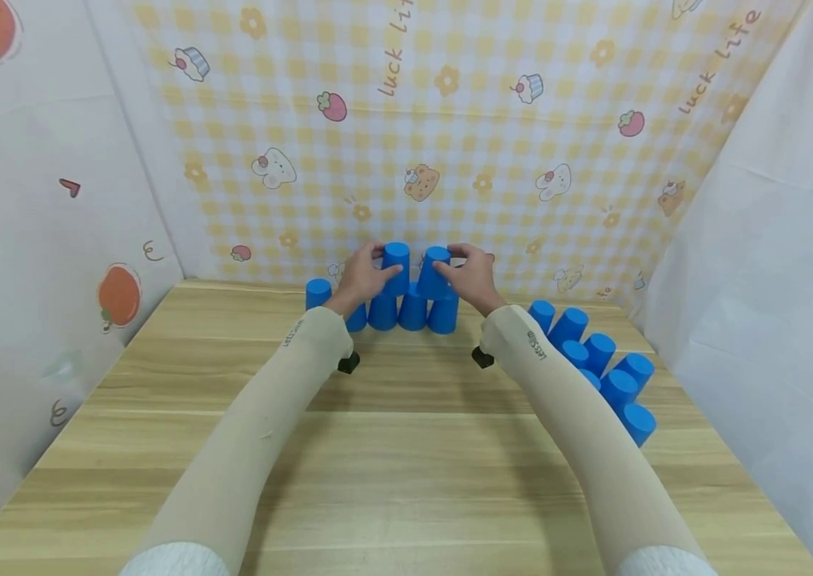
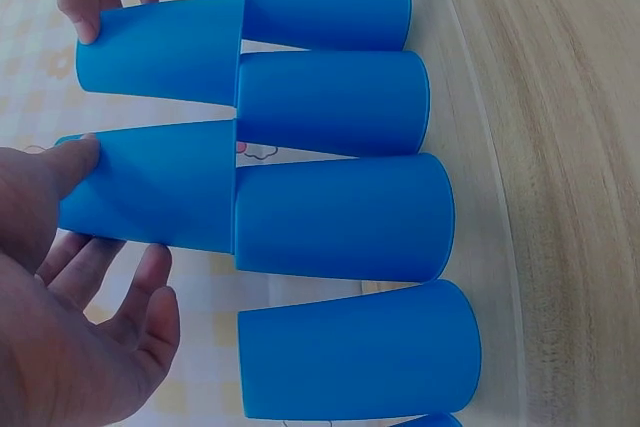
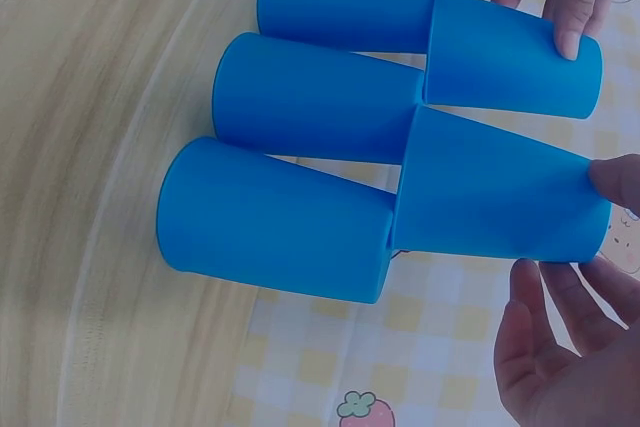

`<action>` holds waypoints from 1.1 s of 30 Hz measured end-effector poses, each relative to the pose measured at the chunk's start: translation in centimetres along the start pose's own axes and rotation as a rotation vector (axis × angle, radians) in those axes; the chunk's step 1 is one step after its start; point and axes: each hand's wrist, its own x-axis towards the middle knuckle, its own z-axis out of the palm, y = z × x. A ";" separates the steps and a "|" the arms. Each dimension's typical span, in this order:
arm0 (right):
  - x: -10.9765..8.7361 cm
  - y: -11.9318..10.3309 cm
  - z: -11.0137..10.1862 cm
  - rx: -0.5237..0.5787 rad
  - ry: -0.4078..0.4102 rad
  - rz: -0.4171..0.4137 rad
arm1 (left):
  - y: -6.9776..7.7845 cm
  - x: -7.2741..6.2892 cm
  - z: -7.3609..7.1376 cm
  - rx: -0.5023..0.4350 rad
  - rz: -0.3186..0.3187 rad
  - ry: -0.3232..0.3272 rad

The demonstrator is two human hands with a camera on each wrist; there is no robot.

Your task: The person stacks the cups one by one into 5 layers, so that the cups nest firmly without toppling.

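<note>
On my feed, the wood-grain tabletop (image 1: 392,480) lies nearest, bare between the sleeved arms (image 1: 241,456), with a spare cup cluster (image 1: 599,352) toward its right edge. Beyond, left hand (image 1: 362,276) and right hand (image 1: 474,276) each pinch, thumb opposite fingers, an upper cup, left-hand cup (image 1: 401,282) and right-hand cup (image 1: 434,282) both touching the bottom row (image 1: 412,312); I judge the step as second-tier placing, next calling for squaring up and a gentle release. Behind: yellow-checked backdrop (image 1: 442,136), white side sheets (image 1: 774,200).
</note>
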 end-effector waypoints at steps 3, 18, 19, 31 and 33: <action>0.0 -0.1 0.0 0.007 0.000 0.012 | 0.0 0.0 0.0 -0.003 0.000 -0.002; 0.1 0.1 0.0 0.013 -0.005 0.025 | -0.3 0.3 0.0 -0.019 0.010 -0.020; 0.1 0.1 0.0 0.015 -0.008 0.029 | -0.3 0.2 0.0 -0.018 0.012 -0.019; -0.3 0.0 -0.6 0.032 -0.032 0.057 | -0.6 -0.3 0.3 0.012 0.028 0.037; -0.4 0.2 -0.8 0.040 -0.031 0.065 | -0.6 -0.5 0.4 0.028 0.029 0.053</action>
